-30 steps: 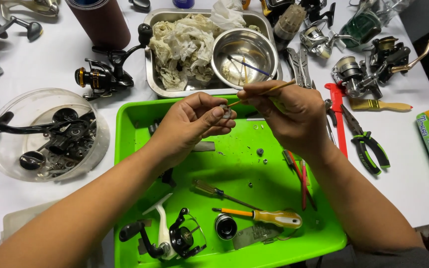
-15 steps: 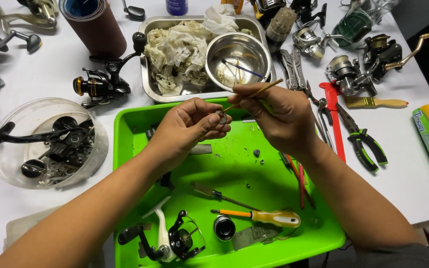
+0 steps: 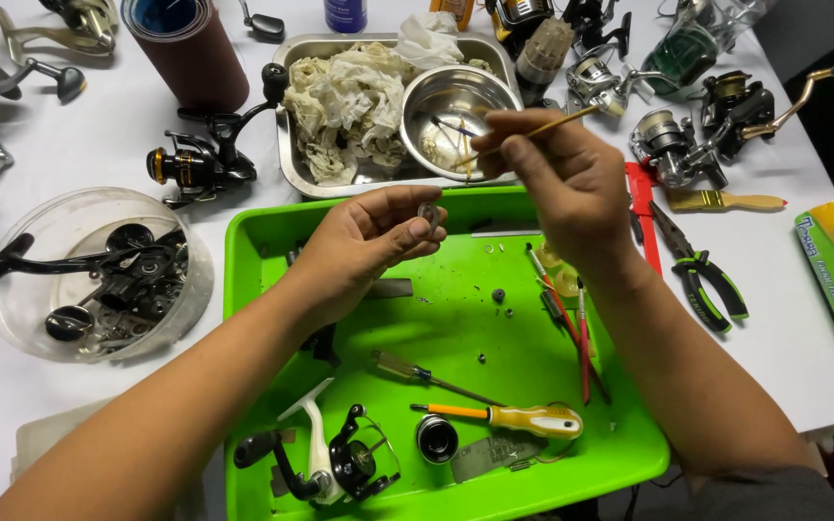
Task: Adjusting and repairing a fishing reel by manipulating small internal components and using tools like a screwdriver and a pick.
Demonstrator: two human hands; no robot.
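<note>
My left hand (image 3: 371, 241) pinches a small metal ring (image 3: 429, 214) between thumb and fingers above the green tray (image 3: 253, 253). My right hand (image 3: 564, 174) grips a thin wooden-handled brush (image 3: 544, 128), whose tip reaches into the round steel bowl (image 3: 456, 108). The two hands are a short way apart over the tray's far edge. In the tray lie a white and black fishing reel (image 3: 325, 461), a yellow-handled screwdriver (image 3: 514, 418), a second screwdriver (image 3: 424, 372) and several small loose parts.
A steel pan (image 3: 291, 154) holds crumpled rags and the bowl. A clear round tub (image 3: 98, 275) with black reel parts stands at left. Several reels (image 3: 687, 140), green-handled pliers (image 3: 702, 275), a red tool (image 3: 641, 198) and a brown cylinder (image 3: 185, 43) crowd the white table.
My right hand has swung the brush away from the ring, its tip now in the steel bowl. My left hand stays put with the ring.
</note>
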